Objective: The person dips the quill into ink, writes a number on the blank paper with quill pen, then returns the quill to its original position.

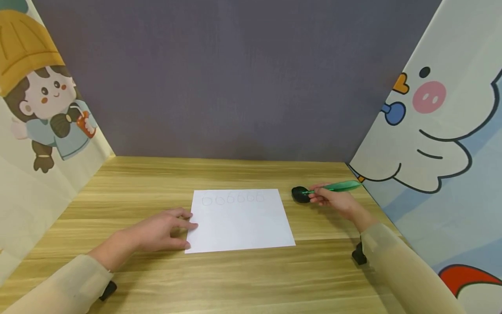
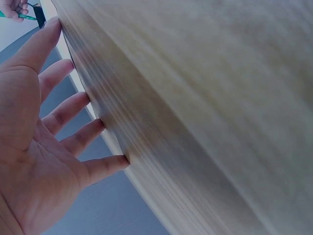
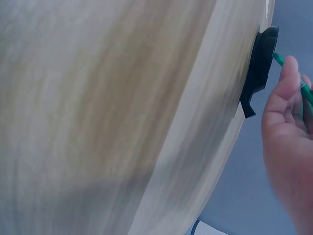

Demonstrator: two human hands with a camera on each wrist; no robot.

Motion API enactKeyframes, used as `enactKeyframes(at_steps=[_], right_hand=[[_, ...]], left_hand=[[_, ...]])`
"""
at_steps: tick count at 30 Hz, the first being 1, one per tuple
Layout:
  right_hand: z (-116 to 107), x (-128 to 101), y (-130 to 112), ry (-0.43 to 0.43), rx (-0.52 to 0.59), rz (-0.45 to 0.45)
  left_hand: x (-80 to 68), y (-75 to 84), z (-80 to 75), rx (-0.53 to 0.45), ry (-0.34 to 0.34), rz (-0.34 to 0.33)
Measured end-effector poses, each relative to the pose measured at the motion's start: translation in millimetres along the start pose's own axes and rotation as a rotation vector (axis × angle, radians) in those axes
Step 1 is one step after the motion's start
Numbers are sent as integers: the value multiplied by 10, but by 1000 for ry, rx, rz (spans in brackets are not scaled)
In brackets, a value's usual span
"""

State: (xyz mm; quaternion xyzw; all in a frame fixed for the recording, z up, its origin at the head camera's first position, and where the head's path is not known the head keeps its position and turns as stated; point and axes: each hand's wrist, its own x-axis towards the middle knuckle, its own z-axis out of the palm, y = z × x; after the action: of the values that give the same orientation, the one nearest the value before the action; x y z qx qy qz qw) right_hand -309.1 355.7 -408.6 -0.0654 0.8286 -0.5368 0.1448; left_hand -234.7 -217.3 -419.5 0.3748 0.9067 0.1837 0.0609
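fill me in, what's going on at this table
A person's right hand holds a green pen, its tip at a small black object on the table. The left hand rests its fingers on the left edge of a white sheet. Six faint circles run in a row near the sheet's far edge.

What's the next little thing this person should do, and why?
Probably lift the green leaf-shaped pen from the black dish towards the paper: the right hand holds the pen at the dish, the left hand touches the paper's left edge, and the paper looks blank below its faint circles.
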Motion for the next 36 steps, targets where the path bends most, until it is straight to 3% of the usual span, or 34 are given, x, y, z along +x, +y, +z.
enactKeyframes(at_steps=[20,36], right_hand=[[-1,-38,58,6,-34,10],[488,35,-278,52,79,-69]], left_hand=[[-16,18,-6,7,-2,-14],[-12,6,-1,8,0,-5]])
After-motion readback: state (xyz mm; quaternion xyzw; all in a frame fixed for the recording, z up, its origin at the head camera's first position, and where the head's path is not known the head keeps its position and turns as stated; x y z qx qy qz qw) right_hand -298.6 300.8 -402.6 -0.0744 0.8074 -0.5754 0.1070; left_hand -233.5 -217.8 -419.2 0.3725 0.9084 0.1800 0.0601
